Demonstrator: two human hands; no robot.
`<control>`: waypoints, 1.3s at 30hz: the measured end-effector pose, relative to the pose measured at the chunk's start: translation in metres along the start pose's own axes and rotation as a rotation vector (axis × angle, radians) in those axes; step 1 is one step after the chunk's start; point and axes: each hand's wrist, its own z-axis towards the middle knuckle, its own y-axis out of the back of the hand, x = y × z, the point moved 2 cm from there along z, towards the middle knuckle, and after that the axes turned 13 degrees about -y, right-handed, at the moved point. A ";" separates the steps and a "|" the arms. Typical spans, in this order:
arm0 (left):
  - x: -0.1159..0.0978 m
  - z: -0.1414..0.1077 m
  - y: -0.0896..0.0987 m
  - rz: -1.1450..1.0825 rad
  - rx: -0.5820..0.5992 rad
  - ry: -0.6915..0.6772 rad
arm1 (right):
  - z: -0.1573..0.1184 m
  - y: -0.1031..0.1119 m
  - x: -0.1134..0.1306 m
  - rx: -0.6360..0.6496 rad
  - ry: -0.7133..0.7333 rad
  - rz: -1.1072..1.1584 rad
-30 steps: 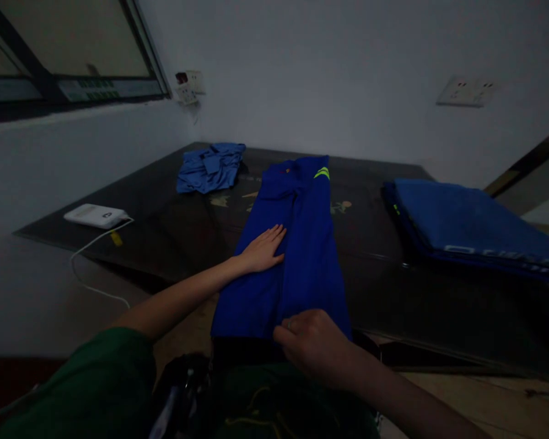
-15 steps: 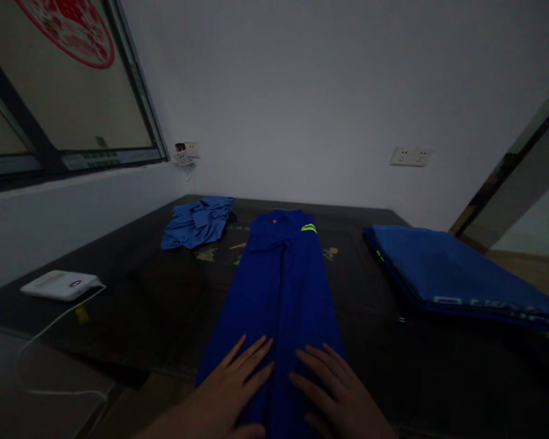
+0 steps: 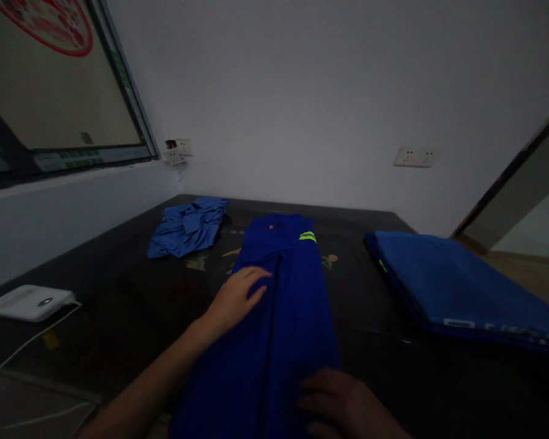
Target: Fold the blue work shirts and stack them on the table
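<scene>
Nearest, the right hand [image 3: 348, 403] is showing blurred, fingers loosely parted, at the right side of the blue garment [image 3: 302, 305]; I cannot tell whether it is touching cloth. Beyond it, the left hand [image 3: 235, 300] is arching over the garment's left half, thumb and fingers apart, gripping nothing. Under both hands the garment is lying long, a dark line running between them; yellow-green stripes [image 3: 308, 236] are showing farther off.

No text was readable. White lettering [image 3: 507, 330] on the folded blue stack [image 3: 457, 280], right, was blurred; so was green print [image 3: 80, 163] on the window strip [image 3: 48, 161], upper left. Red-yellow marks [image 3: 271, 227] on the blue garment [image 3: 299, 305], mid-frame, were too small to make out.
</scene>
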 end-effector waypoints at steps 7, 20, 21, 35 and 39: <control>0.106 0.058 -0.061 0.314 0.026 0.093 | 0.167 0.046 -0.080 0.095 -0.142 -0.156; 0.118 0.052 -0.063 0.195 0.095 0.062 | 0.276 0.044 -0.161 0.522 -0.011 -0.154; 0.117 0.049 -0.065 0.183 0.113 0.051 | 0.277 0.045 -0.165 0.548 -0.026 -0.093; 0.073 0.047 -0.093 0.016 0.044 -0.111 | 0.267 -0.016 -0.188 0.311 -0.193 0.301; 0.072 0.045 -0.092 0.012 -0.004 -0.084 | 0.251 -0.040 -0.184 0.151 -0.220 0.146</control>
